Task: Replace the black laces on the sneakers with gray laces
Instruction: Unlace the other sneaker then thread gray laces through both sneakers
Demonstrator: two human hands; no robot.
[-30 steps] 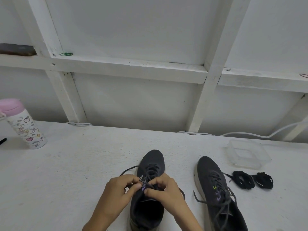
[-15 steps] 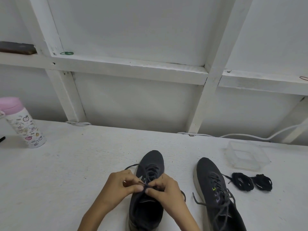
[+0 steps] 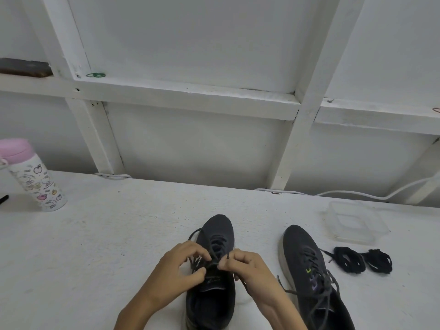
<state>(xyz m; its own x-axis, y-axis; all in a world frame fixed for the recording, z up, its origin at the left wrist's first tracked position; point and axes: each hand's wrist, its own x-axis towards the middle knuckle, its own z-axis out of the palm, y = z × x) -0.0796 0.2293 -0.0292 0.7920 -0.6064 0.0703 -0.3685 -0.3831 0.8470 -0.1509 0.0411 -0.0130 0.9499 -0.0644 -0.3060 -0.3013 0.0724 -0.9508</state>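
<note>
Two dark sneakers stand on the white table, toes pointing away from me. The left sneaker point(image 3: 217, 232) is under both hands. My left hand point(image 3: 176, 272) pinches a gray lace point(image 3: 194, 234) over the upper eyelets, and my right hand point(image 3: 247, 267) pinches the other strand just across from it. The right sneaker point(image 3: 302, 248) stands apart to the right with a gray lace point(image 3: 326, 282) threaded and its ends loose. Two bundled black laces point(image 3: 362, 259) lie on the table right of that shoe.
A clear plastic container point(image 3: 357, 222) sits behind the black laces. A pink-capped patterned bottle point(image 3: 33, 177) stands at the far left. A white cable point(image 3: 357, 194) runs along the wall at the back of the table.
My fingertips were pressed together over the tongue; now both hands have drawn slightly apart, each holding its lace strand. The shoes have not moved.
</note>
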